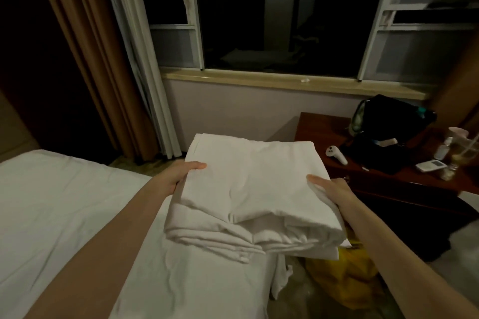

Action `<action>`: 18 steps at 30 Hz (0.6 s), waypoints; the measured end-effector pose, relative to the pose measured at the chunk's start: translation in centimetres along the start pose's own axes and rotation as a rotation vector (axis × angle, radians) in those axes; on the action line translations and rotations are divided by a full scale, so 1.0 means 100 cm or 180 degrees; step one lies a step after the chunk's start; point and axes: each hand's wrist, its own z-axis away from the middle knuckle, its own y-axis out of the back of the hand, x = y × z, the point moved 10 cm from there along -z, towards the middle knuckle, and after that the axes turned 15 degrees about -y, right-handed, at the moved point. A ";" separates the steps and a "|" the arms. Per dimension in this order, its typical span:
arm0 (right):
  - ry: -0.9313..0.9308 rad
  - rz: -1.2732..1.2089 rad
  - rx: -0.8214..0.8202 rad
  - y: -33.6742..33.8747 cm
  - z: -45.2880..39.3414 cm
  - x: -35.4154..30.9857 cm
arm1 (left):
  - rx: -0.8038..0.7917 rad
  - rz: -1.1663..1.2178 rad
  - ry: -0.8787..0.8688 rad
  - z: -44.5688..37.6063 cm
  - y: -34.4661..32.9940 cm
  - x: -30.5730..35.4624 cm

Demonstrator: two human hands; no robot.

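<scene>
A folded stack of white bed linen [254,189] is held up in front of me, above the right edge of the bed [51,215]. My left hand [178,176] grips its left side, thumb on top and fingers hidden underneath. My right hand [334,189] grips its right side the same way, thumb lying on the top fold. The stack's thick folded edges face me and sag a little.
A dark wooden side table [324,127] stands to the right with a black bag [391,122], a white controller [335,154], bottles and a cup. A yellow bag [344,280] lies on the floor below the linen. Ahead are a window sill [259,81] and curtains [103,59].
</scene>
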 end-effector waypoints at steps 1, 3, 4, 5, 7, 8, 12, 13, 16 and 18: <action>0.0054 0.0005 -0.0055 -0.008 -0.019 -0.013 | 0.0073 0.0007 0.0007 -0.017 0.002 -0.001; 0.0186 0.0004 -0.0084 -0.021 -0.055 -0.042 | 0.0201 0.0000 0.0005 -0.050 0.007 -0.001; 0.0196 -0.0033 -0.0105 -0.031 -0.071 -0.052 | 0.0266 -0.0024 0.0007 -0.065 0.011 -0.002; 0.0204 -0.0067 -0.0168 -0.041 -0.091 -0.062 | 0.0343 -0.0023 -0.0014 -0.081 0.016 -0.005; 0.0154 -0.0105 -0.0300 -0.067 -0.129 -0.073 | 0.0444 -0.0040 -0.0011 -0.111 0.028 -0.012; 0.0060 -0.0047 -0.0375 -0.082 -0.147 -0.071 | 0.0461 -0.0083 0.0027 -0.124 0.033 -0.017; -0.0282 -0.0185 -0.0376 -0.126 -0.205 -0.045 | 0.0445 -0.0209 0.0134 -0.179 0.055 -0.042; -0.0382 -0.0163 -0.0367 -0.137 -0.221 -0.034 | 0.0390 -0.0285 0.0170 -0.195 0.060 -0.054; -0.0687 -0.0114 -0.0332 -0.176 -0.258 0.009 | 0.0234 -0.0616 0.0355 -0.236 0.079 -0.101; -0.0800 -0.0064 -0.0249 -0.197 -0.280 0.038 | 0.0110 -0.0751 0.0505 -0.261 0.089 -0.135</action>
